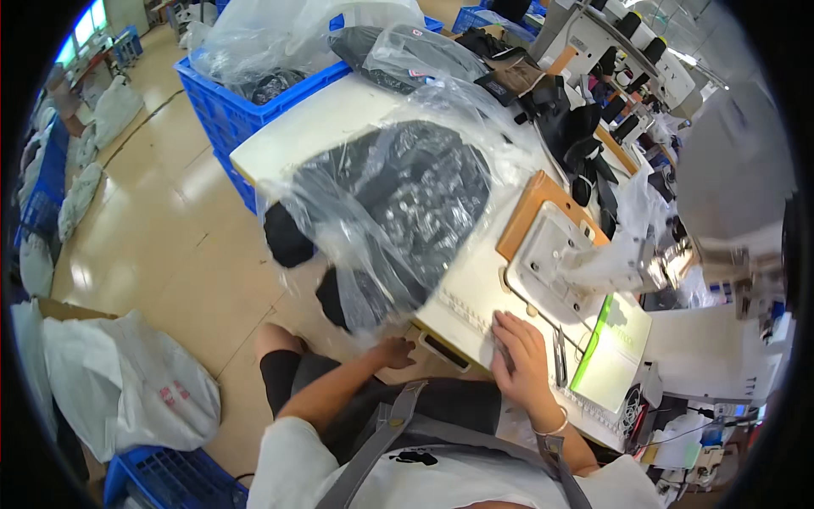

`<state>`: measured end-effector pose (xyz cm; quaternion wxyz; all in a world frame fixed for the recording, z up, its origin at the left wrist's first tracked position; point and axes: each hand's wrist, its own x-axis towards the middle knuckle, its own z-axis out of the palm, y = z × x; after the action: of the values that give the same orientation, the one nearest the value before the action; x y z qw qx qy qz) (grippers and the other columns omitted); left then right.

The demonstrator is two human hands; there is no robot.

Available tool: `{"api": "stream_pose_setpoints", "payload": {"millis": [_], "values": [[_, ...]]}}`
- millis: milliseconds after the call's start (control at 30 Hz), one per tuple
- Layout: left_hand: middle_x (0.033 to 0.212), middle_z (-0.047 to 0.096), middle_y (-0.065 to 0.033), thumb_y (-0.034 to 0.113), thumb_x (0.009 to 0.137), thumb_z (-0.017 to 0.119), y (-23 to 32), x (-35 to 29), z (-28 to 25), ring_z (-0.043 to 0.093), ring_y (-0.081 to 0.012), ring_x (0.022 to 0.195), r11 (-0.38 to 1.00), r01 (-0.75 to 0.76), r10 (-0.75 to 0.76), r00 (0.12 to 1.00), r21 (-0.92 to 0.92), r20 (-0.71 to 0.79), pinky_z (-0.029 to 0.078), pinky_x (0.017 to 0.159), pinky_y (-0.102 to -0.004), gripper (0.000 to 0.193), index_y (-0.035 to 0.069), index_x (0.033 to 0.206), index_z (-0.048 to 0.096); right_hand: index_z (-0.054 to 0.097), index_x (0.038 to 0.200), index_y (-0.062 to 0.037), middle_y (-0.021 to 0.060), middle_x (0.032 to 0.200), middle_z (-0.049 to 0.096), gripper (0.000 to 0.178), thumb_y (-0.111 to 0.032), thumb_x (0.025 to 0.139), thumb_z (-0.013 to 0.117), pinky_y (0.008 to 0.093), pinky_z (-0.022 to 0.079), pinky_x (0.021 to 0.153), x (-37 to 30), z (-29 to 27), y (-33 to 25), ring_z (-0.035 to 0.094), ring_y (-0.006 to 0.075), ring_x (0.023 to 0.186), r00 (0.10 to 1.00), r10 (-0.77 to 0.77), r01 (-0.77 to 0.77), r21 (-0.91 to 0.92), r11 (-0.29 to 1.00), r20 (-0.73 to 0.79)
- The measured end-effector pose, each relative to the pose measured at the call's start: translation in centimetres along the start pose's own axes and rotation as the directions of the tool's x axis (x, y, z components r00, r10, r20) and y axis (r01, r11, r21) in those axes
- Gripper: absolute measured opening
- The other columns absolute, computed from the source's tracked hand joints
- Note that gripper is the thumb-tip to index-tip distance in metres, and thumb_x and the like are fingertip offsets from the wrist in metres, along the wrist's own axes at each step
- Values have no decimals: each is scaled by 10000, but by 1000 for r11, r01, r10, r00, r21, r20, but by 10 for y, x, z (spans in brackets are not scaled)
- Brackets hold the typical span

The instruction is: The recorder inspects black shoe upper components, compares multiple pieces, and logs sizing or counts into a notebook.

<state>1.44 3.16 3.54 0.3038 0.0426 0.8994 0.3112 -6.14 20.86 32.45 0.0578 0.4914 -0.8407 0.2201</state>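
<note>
A large clear plastic bag [407,204] lies on the white sewing table [297,127], with dark fabric pieces inside. Its near left end hangs past the table edge, where black pieces [288,236] show. Just below that end, above my lap, my left hand [394,352] has its fingers loosely apart and nothing visible in them. My right hand [521,352] rests on the table's near edge with fingers stretched out, holding nothing. Beside it lie a slim dark hand tool [560,356] and a green-edged notebook [615,352]. The sewing machine [585,263] stands beyond.
A blue crate [212,114] holding plastic bags stands against the table's far left side. Black and brown pieces [551,102] pile up at the back. White sacks [127,382] and another blue crate [174,479] are on the floor at left. Thread cones [627,25] stand far right.
</note>
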Motion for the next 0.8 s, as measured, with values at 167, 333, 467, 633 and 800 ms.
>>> {"api": "stream_pose_setpoints", "payload": {"millis": [167,333,467,633,800], "values": [[961,664,-141,214,791,585,56,-126,-92,632,-313,895,988,-156,156,987,-15,32,493,796,-388,298,51,1031,650,562,1125,-9,128,1258,540,364,-41,763,593,416,364,977,-15,8,2,483,294,1193,991,-42,46,28,999,-123],[794,665,-98,108,753,505,86,-245,-181,651,-180,737,935,70,-254,816,-348,-519,523,660,-323,245,22,917,665,558,1109,0,137,1261,528,323,-91,800,575,431,356,988,-24,25,16,461,294,1212,965,-56,63,21,998,-257],[781,663,-119,84,738,552,67,-245,-214,662,-205,759,885,465,-140,269,1,-953,505,694,-338,181,0,861,654,556,1084,-10,146,1230,538,288,-96,810,574,440,357,995,-27,35,18,469,304,1198,947,-84,84,-14,996,-309],[807,669,-75,216,844,623,83,-218,-252,604,-133,754,991,32,-132,396,-130,-909,476,675,-288,263,-23,939,680,587,950,-4,165,1123,561,207,-102,770,557,463,381,954,-26,38,21,496,309,1139,905,-143,139,-39,990,-400],[917,648,-18,444,916,534,97,-190,-269,541,-90,819,951,-184,-81,626,-248,-776,433,754,-260,467,13,1031,673,578,1005,-7,153,1158,552,242,-118,791,569,449,370,973,-29,35,22,482,302,1157,937,-105,111,-1,994,-334]]}}
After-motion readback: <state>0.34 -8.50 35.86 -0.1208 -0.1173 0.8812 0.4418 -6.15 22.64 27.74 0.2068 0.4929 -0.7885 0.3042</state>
